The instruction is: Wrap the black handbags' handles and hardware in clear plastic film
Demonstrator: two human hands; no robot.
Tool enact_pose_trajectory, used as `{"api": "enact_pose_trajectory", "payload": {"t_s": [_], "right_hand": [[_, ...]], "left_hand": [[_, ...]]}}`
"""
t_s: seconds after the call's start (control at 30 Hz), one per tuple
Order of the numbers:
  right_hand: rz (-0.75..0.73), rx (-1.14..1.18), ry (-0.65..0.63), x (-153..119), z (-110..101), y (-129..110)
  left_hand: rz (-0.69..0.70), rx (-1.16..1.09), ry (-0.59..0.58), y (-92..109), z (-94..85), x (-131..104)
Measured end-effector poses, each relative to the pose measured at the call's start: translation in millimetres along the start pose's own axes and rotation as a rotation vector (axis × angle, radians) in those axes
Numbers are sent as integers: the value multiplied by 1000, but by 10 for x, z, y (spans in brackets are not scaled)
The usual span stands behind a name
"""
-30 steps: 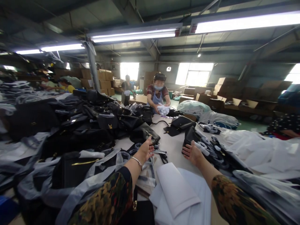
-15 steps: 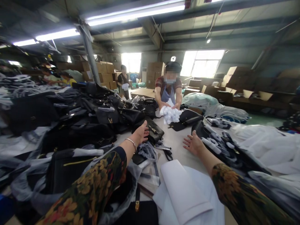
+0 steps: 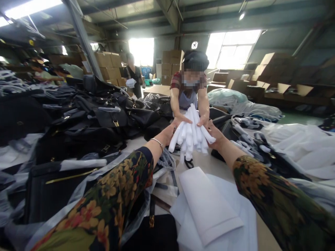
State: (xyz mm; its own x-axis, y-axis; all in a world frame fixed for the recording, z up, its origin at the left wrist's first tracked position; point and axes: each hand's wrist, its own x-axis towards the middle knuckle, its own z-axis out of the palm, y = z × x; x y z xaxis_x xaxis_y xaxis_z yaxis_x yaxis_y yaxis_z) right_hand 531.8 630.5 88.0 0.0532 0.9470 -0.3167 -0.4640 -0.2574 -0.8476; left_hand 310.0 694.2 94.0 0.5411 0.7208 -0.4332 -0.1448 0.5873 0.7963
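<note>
A bundle of white paper-like rolls point(image 3: 190, 134) hangs above the table, spread like a fan. My left hand point(image 3: 170, 131) presses against its left side and my right hand point(image 3: 216, 135) cups its right side. Many of my fingers are hidden behind the rolls. From across the table a co-worker's two hands point(image 3: 185, 119) also hold the bundle from above, between mine. Below my hands lies a folded white sheet point(image 3: 209, 205) on a stack of pale sheets point(image 3: 239, 212).
Black bags point(image 3: 112, 118) are heaped on the left, one with a gold zip point(image 3: 70, 176) close by. White wrapping material point(image 3: 293, 146) covers the right side. The co-worker point(image 3: 190, 83) leans over the far edge. Cardboard boxes point(image 3: 171, 66) stand behind.
My hands have gone from empty and spread to both sides of the white bundle. The co-worker has leaned forward and brought the bundle toward me. My view has tilted down slightly.
</note>
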Motion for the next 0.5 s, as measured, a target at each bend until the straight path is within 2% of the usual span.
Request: {"api": "enact_pose_trajectory", "payload": {"t_s": [0.07,0.13,0.23,0.3,0.4,0.5], "right_hand": [[3,60,-103,-15,79,155],[5,97,-118,-51,136,358],[61,102,-67,-139,219,627],[103,80,-67,-222,289,721],[93,54,-84,-410,410,741],[29,63,-67,-731,521,718]], "left_hand": [[-11,-46,-150,-119,136,44],[-23,-94,-222,-269,248,49],[-88,-96,-124,-486,361,-10],[-94,-87,-37,-581,406,-90],[-50,-57,30,-635,451,-287],[0,-12,81,-652,515,-627]]}}
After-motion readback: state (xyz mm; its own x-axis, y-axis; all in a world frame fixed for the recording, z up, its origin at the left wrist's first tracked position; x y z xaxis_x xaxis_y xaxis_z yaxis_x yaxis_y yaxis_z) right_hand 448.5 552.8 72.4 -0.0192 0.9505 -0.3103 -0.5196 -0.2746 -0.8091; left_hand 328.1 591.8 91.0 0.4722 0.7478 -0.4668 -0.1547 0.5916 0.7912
